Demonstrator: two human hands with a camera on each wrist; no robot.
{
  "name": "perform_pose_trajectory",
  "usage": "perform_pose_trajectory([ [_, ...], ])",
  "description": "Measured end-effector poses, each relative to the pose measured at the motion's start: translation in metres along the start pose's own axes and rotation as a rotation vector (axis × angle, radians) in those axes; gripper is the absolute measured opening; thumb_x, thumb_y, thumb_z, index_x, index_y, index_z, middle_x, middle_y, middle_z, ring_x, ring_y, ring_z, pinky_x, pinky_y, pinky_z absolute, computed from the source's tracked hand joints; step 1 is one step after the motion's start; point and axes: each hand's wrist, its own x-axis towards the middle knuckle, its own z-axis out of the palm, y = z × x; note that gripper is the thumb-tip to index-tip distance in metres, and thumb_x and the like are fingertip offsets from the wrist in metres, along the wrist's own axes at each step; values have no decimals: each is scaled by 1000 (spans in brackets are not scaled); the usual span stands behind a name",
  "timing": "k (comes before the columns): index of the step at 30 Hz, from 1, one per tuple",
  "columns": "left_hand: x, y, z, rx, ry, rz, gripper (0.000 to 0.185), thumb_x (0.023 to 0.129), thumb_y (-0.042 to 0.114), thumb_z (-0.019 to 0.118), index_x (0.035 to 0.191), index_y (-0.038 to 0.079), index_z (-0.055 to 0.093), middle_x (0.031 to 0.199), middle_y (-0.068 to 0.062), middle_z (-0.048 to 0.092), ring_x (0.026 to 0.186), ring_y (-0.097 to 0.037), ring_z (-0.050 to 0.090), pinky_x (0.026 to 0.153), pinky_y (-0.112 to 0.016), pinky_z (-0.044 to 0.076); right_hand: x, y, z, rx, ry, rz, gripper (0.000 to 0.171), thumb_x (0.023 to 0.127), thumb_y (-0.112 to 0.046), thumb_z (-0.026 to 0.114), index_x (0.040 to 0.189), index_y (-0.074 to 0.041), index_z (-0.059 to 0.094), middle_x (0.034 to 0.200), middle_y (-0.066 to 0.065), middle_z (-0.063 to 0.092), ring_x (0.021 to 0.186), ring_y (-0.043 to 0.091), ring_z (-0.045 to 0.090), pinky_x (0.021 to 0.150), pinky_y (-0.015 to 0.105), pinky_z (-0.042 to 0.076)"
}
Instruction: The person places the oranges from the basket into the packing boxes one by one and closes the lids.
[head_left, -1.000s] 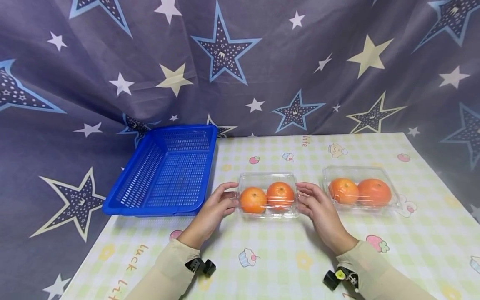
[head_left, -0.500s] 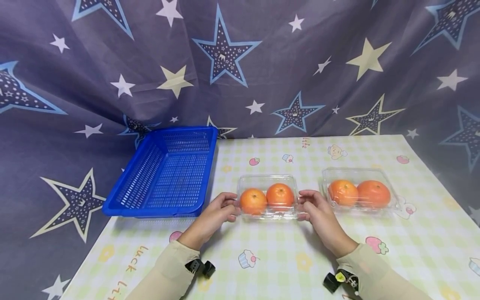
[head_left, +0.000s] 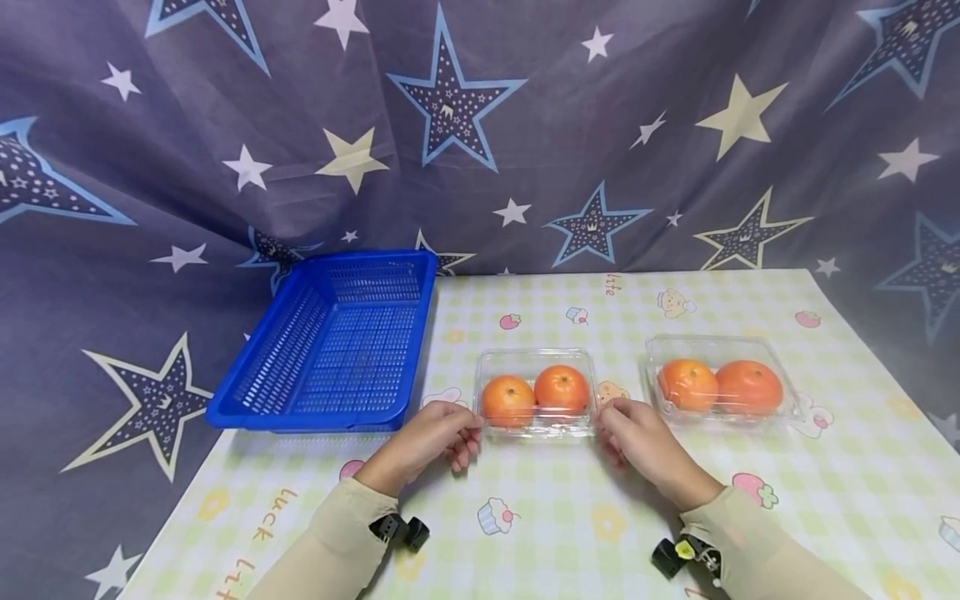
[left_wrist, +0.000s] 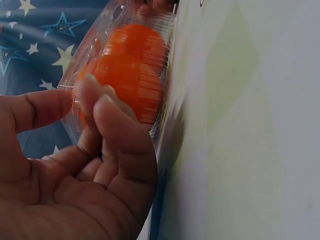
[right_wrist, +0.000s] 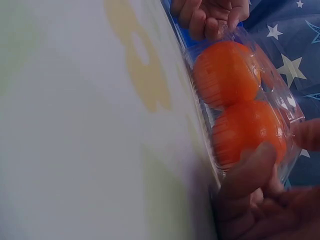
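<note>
In the head view, a clear plastic clamshell box (head_left: 536, 430) lies on the table with two oranges inside, a left orange (head_left: 507, 402) and a right orange (head_left: 562, 390). Its lid is down. My left hand (head_left: 429, 440) pinches the box's near left corner between thumb and finger, the other fingers curled below. At the near right corner, my right hand (head_left: 645, 446) pinches the edge in the same way. Through the plastic, the left wrist view shows an orange (left_wrist: 127, 80) beyond the thumb and fingertips. Fingers partly cover the near end of the box in the right wrist view.
A blue plastic basket (head_left: 352, 358) stands at the left. To the right lies a second clear clamshell box (head_left: 708, 340) with two oranges in it. A checked cloth (head_left: 570, 517) covers the table, and a starred curtain (head_left: 480, 200) hangs behind.
Both hands have slid from the box's sides down to its near corners. Their fingers, earlier spread along the sides, have curled into a pinch. The box has stayed almost in place.
</note>
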Motion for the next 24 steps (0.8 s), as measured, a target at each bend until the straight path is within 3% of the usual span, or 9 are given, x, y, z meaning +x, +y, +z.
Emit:
perform_pose_trajectory([
  [7, 3, -3, -3, -30, -37, 17, 23, 97, 14, 56, 82, -3, 64, 65, -2, 60, 49, -9, 51, 49, -22, 45, 0, 3, -2, 1, -105, 18, 32, 98, -18, 49, 76, 2, 62, 61, 9, 63, 43, 13, 42, 40, 23, 34],
  [15, 1, -9, -4, -76, -44, 34, 22, 96, 12, 57, 86, -6, 66, 67, -1, 61, 49, -7, 49, 48, -20, 44, 1, 8, -2, 108, -166, 27, 30, 97, -15, 49, 73, -1, 60, 56, 3, 54, 42, 9, 33, 39, 20, 27],
  [24, 4, -5, -5, -91, -56, 48, 21, 96, 8, 54, 88, -7, 66, 69, -2, 62, 50, -8, 49, 48, -20, 44, 4, 7, -6, 140, -183, 30, 28, 96, -13, 48, 74, 0, 60, 57, 1, 54, 45, 8, 34, 41, 19, 26],
])
